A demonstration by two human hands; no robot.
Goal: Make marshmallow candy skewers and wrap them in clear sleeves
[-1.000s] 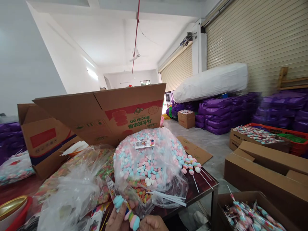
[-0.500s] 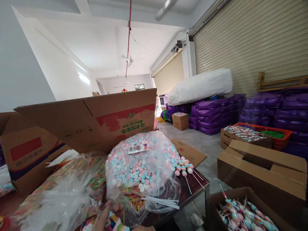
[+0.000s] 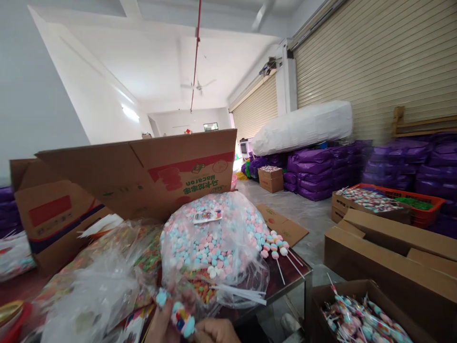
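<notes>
At the bottom edge, my left hand (image 3: 162, 326) is closed round a marshmallow skewer (image 3: 178, 312) with blue and pink pieces and a bright, multicoloured part that may be a printed wrapper. My right hand (image 3: 218, 331) pinches at the skewer's lower end; the stick is hidden there. Just beyond lies a large clear bag of pink, blue and white marshmallows (image 3: 214, 247). Orange and green ring-shaped candies (image 3: 203, 289) show below it, beside a bundle of white sticks (image 3: 241, 294). Several finished marshmallow skewers (image 3: 274, 245) rest at the table's right corner.
A Macaron carton (image 3: 193, 166) stands behind the bags. Clear plastic bags (image 3: 96, 286) cover the left side, near a red bowl (image 3: 14, 319). On the right are a carton of wrapped skewers (image 3: 360, 314), an open carton (image 3: 385, 267) and an orange crate (image 3: 428, 214).
Both hands have come up further into view, with the marshmallow skewer raised between them. The whole view has shifted slightly, showing more on the left.
</notes>
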